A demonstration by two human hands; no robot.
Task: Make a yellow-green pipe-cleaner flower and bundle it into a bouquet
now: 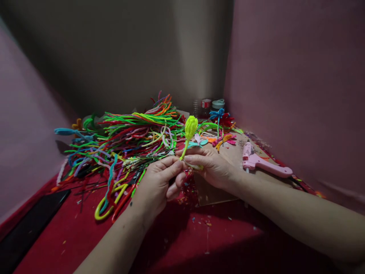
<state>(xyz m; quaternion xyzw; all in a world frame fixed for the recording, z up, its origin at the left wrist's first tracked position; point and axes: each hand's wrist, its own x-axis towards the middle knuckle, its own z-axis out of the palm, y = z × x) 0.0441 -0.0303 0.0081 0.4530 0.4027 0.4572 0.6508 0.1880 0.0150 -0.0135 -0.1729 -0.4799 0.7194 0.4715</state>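
A yellow-green pipe cleaner flower [191, 128] with a closed, bud-like head stands nearly upright above my hands. Its stem runs down between my fingertips. My left hand [161, 180] pinches the stem's lower end between thumb and finger, the other fingers curled. From the right side, my right hand [212, 165] closes on the same spot, thumb and fingers around the stem. A pale yellowish strip shows under the right fingers; what it belongs to is partly hidden. Beside my left hand lies a bundle of thin wire stems with white tips [139, 161].
A large heap of coloured pipe cleaners [137, 129] spreads behind and left. A pink glue gun [265, 164] lies right, near a cardboard sheet [216, 194]. Finished-looking blue petals [218, 114], a bottle [205, 108] and a lidded jar [218, 104] are behind. A dark flat device [34, 224] lies front left.
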